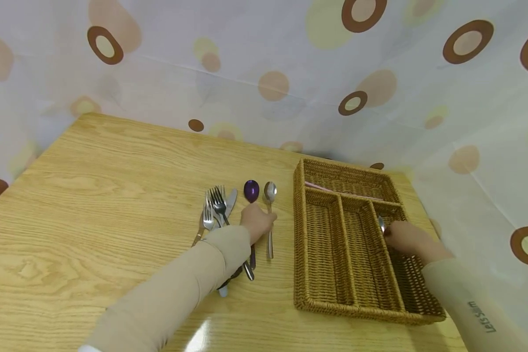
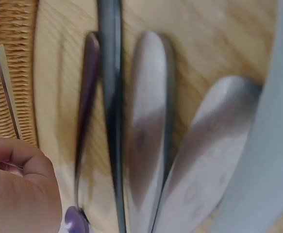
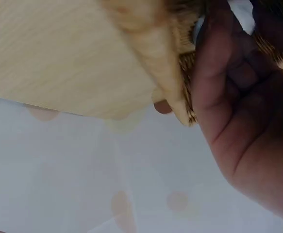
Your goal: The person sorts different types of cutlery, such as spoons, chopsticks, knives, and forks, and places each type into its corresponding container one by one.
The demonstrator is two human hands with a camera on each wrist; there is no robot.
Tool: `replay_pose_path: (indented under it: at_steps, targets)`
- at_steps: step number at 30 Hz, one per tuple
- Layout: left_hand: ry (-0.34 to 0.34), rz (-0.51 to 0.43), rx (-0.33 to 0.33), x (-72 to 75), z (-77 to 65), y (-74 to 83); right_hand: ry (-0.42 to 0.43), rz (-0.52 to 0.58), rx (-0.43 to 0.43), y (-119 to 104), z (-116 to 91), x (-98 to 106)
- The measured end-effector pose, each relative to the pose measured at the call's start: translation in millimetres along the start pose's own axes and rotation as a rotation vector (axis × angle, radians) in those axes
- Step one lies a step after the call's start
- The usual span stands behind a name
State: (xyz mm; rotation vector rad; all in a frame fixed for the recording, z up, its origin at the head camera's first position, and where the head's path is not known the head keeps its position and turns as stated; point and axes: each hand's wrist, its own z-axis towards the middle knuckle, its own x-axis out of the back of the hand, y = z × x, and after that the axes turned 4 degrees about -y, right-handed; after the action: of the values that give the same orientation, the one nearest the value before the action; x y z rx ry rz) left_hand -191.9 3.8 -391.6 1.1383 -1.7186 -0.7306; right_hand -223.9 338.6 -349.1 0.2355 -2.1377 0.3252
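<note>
In the head view my left hand point(image 1: 257, 221) pinches the handle of a silver spoon point(image 1: 270, 191) lying on the table beside the basket. Just left of that spoon is a purple spoon point(image 1: 252, 190), its handle partly hidden beneath the hand. My right hand point(image 1: 408, 238) reaches into the right compartment of the wicker cutlery basket point(image 1: 308, 293) and holds another spoon point(image 1: 381, 224), of which only a shiny end shows. The left wrist view has the silver handle point(image 2: 8, 92) rising from my left fingers. In the right wrist view my right hand point(image 3: 248, 111) has curled fingers.
Left of the spoons lies a loose pile of forks point(image 1: 218, 199) and knives point(image 1: 231, 201), partly covered by the left sleeve. A thin pink item point(image 1: 319, 187) lies in the basket's back compartment. A patterned sheet point(image 1: 246, 58) hangs behind the wooden table point(image 1: 92, 205).
</note>
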Motion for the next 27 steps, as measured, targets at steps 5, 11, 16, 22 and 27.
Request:
replay_pose_path:
  at_steps: [5, 11, 16, 22, 27]
  targets:
    - [-0.052, -0.061, 0.003, 11.1, -10.1, 8.8, 0.057, 0.0, -0.021, -13.9, -7.8, 19.3]
    - [-0.149, -0.167, -0.018, 23.9, -25.4, 25.2, 0.086, 0.073, -0.05, -43.1, -15.7, 39.5]
    - [-0.204, -0.193, -0.045, 26.3, -37.5, 34.3, 0.1, 0.143, -0.025, -69.2, -19.2, 46.7]
    - [-0.241, -0.216, -0.053, 21.6, -49.7, 40.6, 0.07, 0.235, 0.05, -94.0, -16.6, 48.8]
    - [-0.26, -0.233, -0.063, 11.0, -52.7, 44.5, 0.04, 0.376, 0.083, -113.0, -11.9, 49.8]
